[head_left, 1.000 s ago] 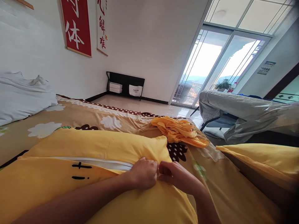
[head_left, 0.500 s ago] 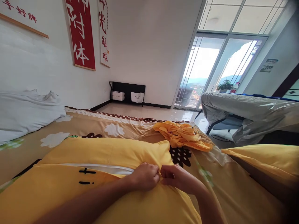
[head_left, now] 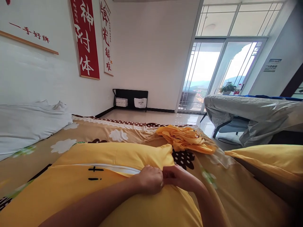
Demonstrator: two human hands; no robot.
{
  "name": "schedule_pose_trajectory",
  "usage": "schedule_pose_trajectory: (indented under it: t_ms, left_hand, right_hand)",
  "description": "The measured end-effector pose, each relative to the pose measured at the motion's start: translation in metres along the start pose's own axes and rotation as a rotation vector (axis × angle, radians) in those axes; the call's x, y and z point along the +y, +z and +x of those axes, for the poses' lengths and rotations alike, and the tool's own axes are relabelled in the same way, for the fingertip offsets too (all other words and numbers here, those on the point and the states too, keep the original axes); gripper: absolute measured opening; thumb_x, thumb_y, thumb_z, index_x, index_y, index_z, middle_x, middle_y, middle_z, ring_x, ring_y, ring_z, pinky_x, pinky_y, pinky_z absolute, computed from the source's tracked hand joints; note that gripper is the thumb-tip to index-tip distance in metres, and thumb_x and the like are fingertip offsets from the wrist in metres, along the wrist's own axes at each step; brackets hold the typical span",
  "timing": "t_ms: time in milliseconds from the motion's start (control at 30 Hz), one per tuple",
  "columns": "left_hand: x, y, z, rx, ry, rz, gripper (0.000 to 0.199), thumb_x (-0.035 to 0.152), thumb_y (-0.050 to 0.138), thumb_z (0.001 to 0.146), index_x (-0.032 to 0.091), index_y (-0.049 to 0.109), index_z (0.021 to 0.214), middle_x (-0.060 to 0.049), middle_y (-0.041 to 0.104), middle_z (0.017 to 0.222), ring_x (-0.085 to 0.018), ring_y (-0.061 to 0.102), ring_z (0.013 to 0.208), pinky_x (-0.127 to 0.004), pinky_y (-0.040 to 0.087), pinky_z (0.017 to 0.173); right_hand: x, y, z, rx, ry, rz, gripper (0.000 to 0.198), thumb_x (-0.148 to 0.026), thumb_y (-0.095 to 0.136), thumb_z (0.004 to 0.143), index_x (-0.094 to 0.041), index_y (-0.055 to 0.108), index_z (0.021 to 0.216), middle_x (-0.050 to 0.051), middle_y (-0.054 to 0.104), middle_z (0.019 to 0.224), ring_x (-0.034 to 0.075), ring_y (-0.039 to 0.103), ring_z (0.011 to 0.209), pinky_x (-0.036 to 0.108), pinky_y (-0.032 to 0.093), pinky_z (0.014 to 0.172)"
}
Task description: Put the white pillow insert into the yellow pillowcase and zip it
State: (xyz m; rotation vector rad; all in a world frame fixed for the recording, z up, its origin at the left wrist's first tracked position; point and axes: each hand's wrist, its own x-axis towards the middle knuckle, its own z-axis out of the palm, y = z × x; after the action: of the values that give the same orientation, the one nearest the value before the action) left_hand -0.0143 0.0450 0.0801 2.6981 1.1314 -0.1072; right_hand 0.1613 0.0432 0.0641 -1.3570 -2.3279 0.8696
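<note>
A yellow pillowcase [head_left: 142, 208] with small black marks lies in front of me, filled out by a white pillow [head_left: 113, 167] that shows through a long slit across it. Near the slit's right end, my left hand [head_left: 151, 179] is closed in a fist on the pillowcase fabric. Right beside it, my right hand [head_left: 181, 177] pinches at the same spot with thumb and curled fingers. The two hands touch or nearly touch, and what exactly lies between the fingertips, fabric edge or zipper, is hidden.
A crumpled orange-yellow cloth [head_left: 187, 138] lies on the patterned bedsheet [head_left: 236, 189] beyond my hands. Another yellow pillow [head_left: 272, 159] is at the right, a white pillow [head_left: 30, 126] at the left. A plastic-covered table [head_left: 255, 107] and chair stand past the bed.
The view has tilted up slightly and shifted, so the room sits lower in it. My right hand's thumb and fingers have closed together more. Both hands stay at the same spot on the pillowcase.
</note>
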Motion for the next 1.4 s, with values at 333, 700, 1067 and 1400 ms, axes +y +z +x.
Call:
schedule_pose_trajectory:
  t_ms: [333, 700, 1067, 1400]
  left_hand:
    - [-0.005, -0.021, 0.003, -0.121, -0.027, -0.062, 0.032, 0.026, 0.037, 0.089, 0.013, 0.064, 0.101, -0.014, 0.068, 0.112, -0.025, 0.064, 0.101, -0.032, 0.048, 0.082]
    - [-0.044, -0.046, -0.035, -0.107, -0.084, -0.034, 0.023, 0.024, 0.035, 0.088, 0.016, 0.057, 0.086, -0.008, 0.066, 0.101, -0.018, 0.058, 0.087, -0.026, 0.041, 0.07]
    - [-0.064, -0.034, -0.078, 0.14, -0.064, -0.076, 0.014, 0.024, 0.04, 0.09, 0.018, 0.05, 0.082, -0.006, 0.062, 0.091, -0.018, 0.056, 0.079, -0.027, 0.039, 0.068]
    - [-0.066, -0.028, -0.09, 0.236, -0.109, -0.096, 0.014, 0.025, 0.043, 0.087, 0.018, 0.051, 0.08, -0.005, 0.062, 0.087, -0.017, 0.054, 0.077, -0.027, 0.037, 0.067]
  right_hand:
    - [0.004, -0.002, -0.001, -0.003, -0.016, 0.056, 0.018, -0.025, 0.062, 0.076, -0.016, 0.049, 0.069, -0.007, 0.041, 0.061, 0.007, 0.032, 0.059, 0.02, 0.025, 0.054]
    - [0.004, -0.003, -0.002, -0.001, -0.003, 0.056, 0.015, -0.027, 0.061, 0.076, -0.016, 0.052, 0.071, -0.006, 0.041, 0.061, 0.007, 0.032, 0.059, 0.02, 0.024, 0.053]
    - [-0.042, 0.017, -0.01, 0.302, -0.173, -0.216, 0.016, -0.013, 0.055, 0.08, -0.021, 0.06, 0.094, 0.003, 0.059, 0.1, 0.015, 0.052, 0.092, 0.027, 0.041, 0.081]
    - [-0.055, 0.086, 0.028, 0.642, -0.521, -0.532, 0.019, -0.006, 0.045, 0.089, -0.018, 0.055, 0.079, 0.001, 0.055, 0.078, 0.014, 0.045, 0.072, 0.026, 0.032, 0.064]
